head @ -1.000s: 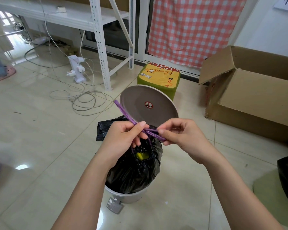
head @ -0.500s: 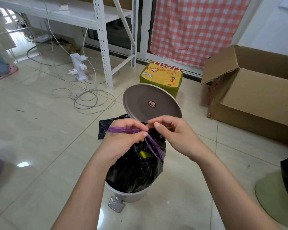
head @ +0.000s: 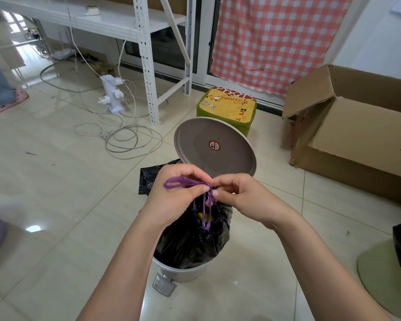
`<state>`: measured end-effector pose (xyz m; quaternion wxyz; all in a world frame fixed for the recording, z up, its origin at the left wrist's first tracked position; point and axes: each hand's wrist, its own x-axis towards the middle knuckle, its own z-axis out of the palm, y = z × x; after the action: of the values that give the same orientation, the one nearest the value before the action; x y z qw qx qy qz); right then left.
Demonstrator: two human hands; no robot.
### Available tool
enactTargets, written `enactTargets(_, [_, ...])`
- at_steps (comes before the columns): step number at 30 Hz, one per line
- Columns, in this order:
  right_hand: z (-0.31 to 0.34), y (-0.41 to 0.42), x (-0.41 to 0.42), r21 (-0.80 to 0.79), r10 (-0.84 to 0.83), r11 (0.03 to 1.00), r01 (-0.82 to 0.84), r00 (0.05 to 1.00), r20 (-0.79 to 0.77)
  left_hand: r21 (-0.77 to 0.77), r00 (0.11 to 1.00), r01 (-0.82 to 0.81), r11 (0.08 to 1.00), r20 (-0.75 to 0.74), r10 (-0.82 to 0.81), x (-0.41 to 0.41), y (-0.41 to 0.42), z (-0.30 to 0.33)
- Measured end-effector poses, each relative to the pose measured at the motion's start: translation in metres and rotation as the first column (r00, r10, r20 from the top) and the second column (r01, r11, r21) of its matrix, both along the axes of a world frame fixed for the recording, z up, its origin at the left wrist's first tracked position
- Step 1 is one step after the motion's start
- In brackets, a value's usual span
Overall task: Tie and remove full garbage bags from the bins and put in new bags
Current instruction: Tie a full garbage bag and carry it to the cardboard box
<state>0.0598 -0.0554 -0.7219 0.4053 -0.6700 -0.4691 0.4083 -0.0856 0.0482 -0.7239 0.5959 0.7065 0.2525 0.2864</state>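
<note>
— Where is the garbage bag (head: 190, 242) found?
— It is seated in the round bin (head: 183, 272) on the tiled floor (head: 56, 193), with the lid (head: 214, 147) raised behind it.

— How is the purple drawstring (head: 183, 183) held?
— It is pinched above the bag's gathered mouth by the left hand (head: 174, 198), fingers curled round a loop, and by the fingertips of the right hand (head: 243, 198). Strands are seen hanging down to the bag.

— What is seen nearby?
— A cardboard box (head: 357, 135) at the right, and a green stool (head: 227, 110) behind the lid.
</note>
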Motion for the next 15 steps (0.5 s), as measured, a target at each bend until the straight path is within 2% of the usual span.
enactTargets(4, [0.001, 0.000, -0.002, 0.002, 0.030, 1.000, -0.030, 0.999, -0.032, -0.049, 0.996, -0.065, 0.997, 0.061, 0.068, 0.001, -0.002, 0.001])
enactTargets(7, [-0.002, 0.000, -0.005, 0.022, -0.005, 1.000, 0.005, 1.000, -0.026, 0.033, 0.990, -0.139, 0.990, 0.041, 0.138, 0.003, -0.002, 0.001])
enactTargets(12, [-0.010, 0.000, -0.003, 0.094, -0.241, 0.966, 0.241, 0.970, -0.016, -0.008, 0.986, -0.166, 0.986, -0.006, 0.166, 0.004, -0.002, -0.001])
enactTargets(15, [-0.008, -0.001, 0.000, 0.147, -0.321, 0.935, 0.322, 0.947, -0.027, -0.011, 0.985, -0.166, 0.986, -0.047, 0.165, 0.007, -0.003, -0.001])
